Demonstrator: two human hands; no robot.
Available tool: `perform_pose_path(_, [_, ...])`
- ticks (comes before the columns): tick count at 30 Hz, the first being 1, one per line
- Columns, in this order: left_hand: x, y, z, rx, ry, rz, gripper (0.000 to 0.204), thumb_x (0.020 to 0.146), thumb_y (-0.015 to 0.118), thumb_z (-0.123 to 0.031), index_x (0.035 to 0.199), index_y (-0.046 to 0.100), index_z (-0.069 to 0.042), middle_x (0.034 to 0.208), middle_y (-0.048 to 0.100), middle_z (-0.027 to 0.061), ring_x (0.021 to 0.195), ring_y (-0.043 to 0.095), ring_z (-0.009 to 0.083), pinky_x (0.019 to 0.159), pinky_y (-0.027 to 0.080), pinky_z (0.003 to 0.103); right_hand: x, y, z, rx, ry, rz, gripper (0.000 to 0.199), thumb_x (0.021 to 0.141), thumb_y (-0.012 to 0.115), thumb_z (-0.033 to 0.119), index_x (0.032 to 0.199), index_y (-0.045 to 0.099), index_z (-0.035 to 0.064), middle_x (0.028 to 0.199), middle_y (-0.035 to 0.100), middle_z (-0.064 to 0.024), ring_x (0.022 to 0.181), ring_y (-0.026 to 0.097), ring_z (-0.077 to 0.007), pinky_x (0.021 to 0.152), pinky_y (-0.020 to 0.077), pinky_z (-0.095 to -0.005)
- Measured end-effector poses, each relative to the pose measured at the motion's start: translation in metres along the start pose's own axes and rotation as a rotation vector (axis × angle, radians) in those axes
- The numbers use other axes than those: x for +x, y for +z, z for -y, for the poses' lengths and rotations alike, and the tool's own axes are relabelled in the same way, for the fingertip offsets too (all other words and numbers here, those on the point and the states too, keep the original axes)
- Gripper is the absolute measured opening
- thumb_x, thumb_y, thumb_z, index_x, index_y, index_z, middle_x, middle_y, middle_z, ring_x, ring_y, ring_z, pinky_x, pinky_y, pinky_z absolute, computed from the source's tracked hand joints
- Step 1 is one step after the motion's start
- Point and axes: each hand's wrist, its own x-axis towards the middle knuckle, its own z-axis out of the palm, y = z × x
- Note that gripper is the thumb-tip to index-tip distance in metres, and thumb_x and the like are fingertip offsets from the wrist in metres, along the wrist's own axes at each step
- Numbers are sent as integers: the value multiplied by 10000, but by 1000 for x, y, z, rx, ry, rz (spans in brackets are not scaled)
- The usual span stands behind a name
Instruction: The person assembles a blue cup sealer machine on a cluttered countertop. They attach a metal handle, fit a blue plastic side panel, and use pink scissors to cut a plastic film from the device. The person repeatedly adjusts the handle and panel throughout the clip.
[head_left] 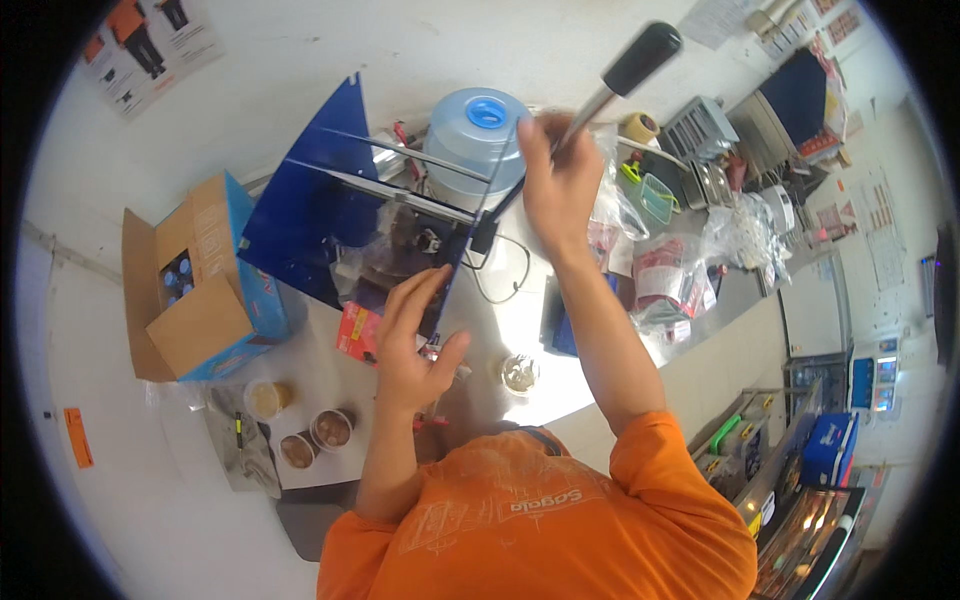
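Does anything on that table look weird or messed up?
I can't see a spill or clear damage. The blue machine looks oddest: it appears slanted, with metal rods showing and what seems to be crumpled clear plastic inside. Some of that slant may just be the bendy, wide picture.

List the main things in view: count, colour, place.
panelled device: 1, blue, left of centre
lever: 1, silver and black, upper centre
water jug: 1, translucent blue, behind device
cardboard box: 1, brown and blue, left of device
bottles: several, blue-capped, inside box
filled cups: 3, brownish, below box
packet: 1, red, below device
plastic bags: several, clear, right of centre
cooler: 1, blue, far right
shirt: 1, orange, bottom
left hand: 1, bare, at device
right hand: 1, bare, at lever
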Motion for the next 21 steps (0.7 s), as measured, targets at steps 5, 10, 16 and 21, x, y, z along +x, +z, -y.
perform_pose_path(5, [42, -70, 28, 201, -109, -517, 304, 951, 563, -175, 1160, 623, 38, 1114, 650, 139, 1067, 589, 249, 980, 436, 362, -78, 1, -59, -58, -97, 126, 164, 874, 637, 128, 969, 568, 14, 943, 555, -118, 849, 527, -253, 764, 416, -351])
perform_pose_path(10, [152, -151, 91, -257, -332, -58, 465, 952, 574, -298, 1311, 553, -3, 1381, 526, 130, 1259, 507, 246, 1057, 377, 338, -93, 26, -92, 57, -237, 99, 260, 981, 499, 246, 883, 498, 5, 829, 477, -87, 796, 457, -219, 751, 379, -348])
perform_pose_path(16, [153, -118, 93, -440, -921, -6, 430, 882, 654, -344, 1181, 640, -35, 1041, 680, 82, 939, 645, 177, 839, 498, 282, -95, 39, -105, 250, -188, 32, 346, 1007, 437, 332, 865, 479, 19, 825, 437, -76, 784, 430, -222, 730, 371, -361])
perform_pose_path(21, [157, -119, 86, -567, -930, -13, 312, 861, 684, -307, 1038, 682, -50, 916, 678, 42, 787, 634, 149, 733, 505, 284, -94, 47, -73, 428, 338, -113, 530, 985, 383, 563, 1045, 466, 43, 810, 427, 2, 605, 392, -72, 533, 302, -220])
